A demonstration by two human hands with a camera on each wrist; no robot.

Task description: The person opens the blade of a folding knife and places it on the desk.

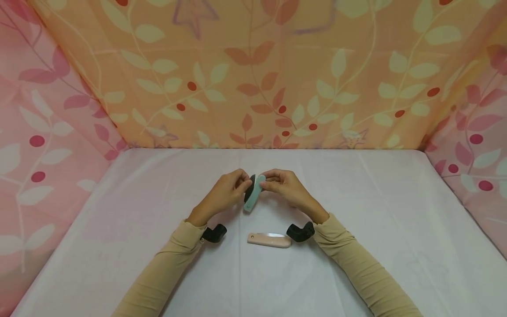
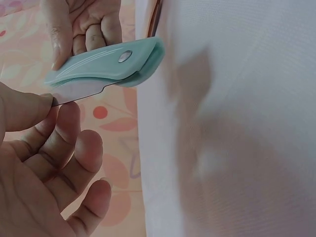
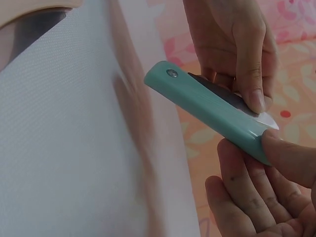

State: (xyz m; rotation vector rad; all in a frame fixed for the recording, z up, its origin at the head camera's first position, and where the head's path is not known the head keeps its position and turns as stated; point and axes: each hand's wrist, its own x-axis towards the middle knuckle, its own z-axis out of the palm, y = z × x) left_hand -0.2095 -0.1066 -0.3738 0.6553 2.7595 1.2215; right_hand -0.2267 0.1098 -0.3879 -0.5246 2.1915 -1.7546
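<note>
While both hands hover above the bench (image 1: 356, 264), they share a teal folding knife (image 1: 253, 193): the right hand (image 1: 287, 187) pinches the handle's far end, and the left hand (image 1: 225, 191) nips the partly swung-out blade (image 2: 79, 91) between thumb and forefinger. It looks like mid-fold, opening or closing I cannot tell. A second, pink knife (image 1: 269, 240) lies nearer the person, untouched. The next move calls for fingertips kept off the edge.
</note>
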